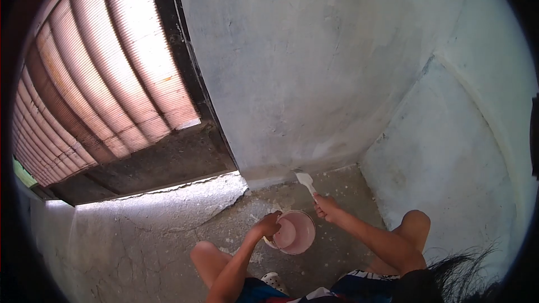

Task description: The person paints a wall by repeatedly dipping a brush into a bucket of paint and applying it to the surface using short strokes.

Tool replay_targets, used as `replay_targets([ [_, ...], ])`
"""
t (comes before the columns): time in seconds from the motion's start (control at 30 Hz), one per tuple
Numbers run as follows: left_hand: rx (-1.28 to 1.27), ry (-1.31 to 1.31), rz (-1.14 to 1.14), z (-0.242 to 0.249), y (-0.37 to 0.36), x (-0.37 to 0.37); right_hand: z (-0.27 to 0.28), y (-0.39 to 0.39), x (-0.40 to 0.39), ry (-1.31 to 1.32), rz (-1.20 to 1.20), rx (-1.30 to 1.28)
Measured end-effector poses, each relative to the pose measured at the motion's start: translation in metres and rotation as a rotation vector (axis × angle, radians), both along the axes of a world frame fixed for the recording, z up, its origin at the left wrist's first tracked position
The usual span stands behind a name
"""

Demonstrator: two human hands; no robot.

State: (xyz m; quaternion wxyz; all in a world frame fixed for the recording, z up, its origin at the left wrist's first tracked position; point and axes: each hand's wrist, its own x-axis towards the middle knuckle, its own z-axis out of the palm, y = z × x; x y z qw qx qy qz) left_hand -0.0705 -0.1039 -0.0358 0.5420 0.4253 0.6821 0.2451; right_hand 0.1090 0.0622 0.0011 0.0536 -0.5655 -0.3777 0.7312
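Note:
My right hand (pixel 327 207) is wrapped round the handle of a white paintbrush (pixel 305 180). The brush points up and left, its dark tip right at the foot of the painted wall (pixel 297 106). Lower and to the left, my left hand (pixel 268 225) grips the rim of a pale pink bucket (pixel 306 227), fingers over its left edge. Light-coloured paint (pixel 286 232) shows inside the bucket, which is tipped a little toward the left. Both hands are low, between my bent knees.
A corrugated, light-pink door panel (pixel 106 73) in a dark frame stands at the left, with daylight under it. At the right, a second whitish wall (pixel 443 157) meets the painted one in a corner. White spatters mark the concrete floor (pixel 168 258). A spotted white shoe (pixel 274 281) shows below the bucket.

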Motion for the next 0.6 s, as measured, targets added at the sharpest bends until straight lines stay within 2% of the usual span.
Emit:
replay_targets([
  [0.07,-0.043,0.021,-0.028,-0.002,0.002,-0.002,0.008,0.002,-0.002,0.011,0.086,-0.019],
  [0.13,0.015,0.062,-0.05,-0.026,0.004,-0.004,0.038,-0.006,-0.01,0.019,0.17,-0.043],
  [0.2,0.067,0.105,-0.068,-0.024,0.008,-0.004,0.094,-0.025,-0.022,0.148,0.28,0.154],
  [0.23,0.013,0.059,-0.059,-0.005,0.009,-0.002,0.108,-0.034,-0.022,0.147,0.28,0.15],
  [0.3,-0.043,0.011,-0.056,0.005,0.01,0.001,0.126,-0.046,-0.018,0.198,0.245,0.348],
  [0.4,0.013,0.082,-0.04,0.005,0.013,0.005,0.126,-0.049,-0.002,0.19,0.297,0.44],
  [0.53,-0.023,0.052,-0.059,0.0,0.016,0.008,0.073,-0.046,0.011,0.093,0.38,0.595],
  [0.6,-0.01,0.084,-0.077,-0.002,0.019,0.011,0.061,-0.046,0.017,-0.026,0.479,0.321],
])
